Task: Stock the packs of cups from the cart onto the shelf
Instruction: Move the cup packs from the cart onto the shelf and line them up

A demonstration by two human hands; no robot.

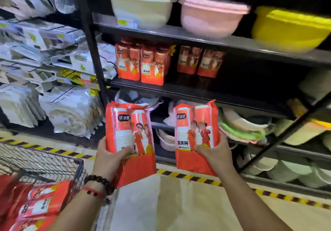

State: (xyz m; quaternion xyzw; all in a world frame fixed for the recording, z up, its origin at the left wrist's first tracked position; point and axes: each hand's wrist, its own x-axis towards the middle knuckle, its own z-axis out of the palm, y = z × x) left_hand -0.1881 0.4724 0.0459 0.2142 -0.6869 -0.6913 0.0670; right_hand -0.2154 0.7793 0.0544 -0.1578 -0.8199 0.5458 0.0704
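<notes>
At the lower left, below the black shelf board (188, 92) that carries the stocked cups, a wire cart (41, 161) is seen with more red packs (35, 204) lying in it. Just right of the cart and below that shelf board, the left hand (109, 157) is wrapped around the lower half of a red pack of cups (129, 141), thumb across the front, the pack held upright. Right of it, also below the board and apart from the first pack, a second pack of cups (196, 136) is gripped by the right hand (215, 152), fingers curled around its right edge and thumb pressed on its face.

On the board itself, stocked packs (141, 63) are stood upright at the left end, with two more packs (200, 62) set further back to their right; the depth of free space behind them cannot be judged well in the dark.

The carrying step appears to be in hand: both packs are lifted clear of the cart but not yet placed. The next move is judged to call for both packs to be raised above the board's front edge and set upright in the free stretch right of the standing packs, labels facing out.
</notes>
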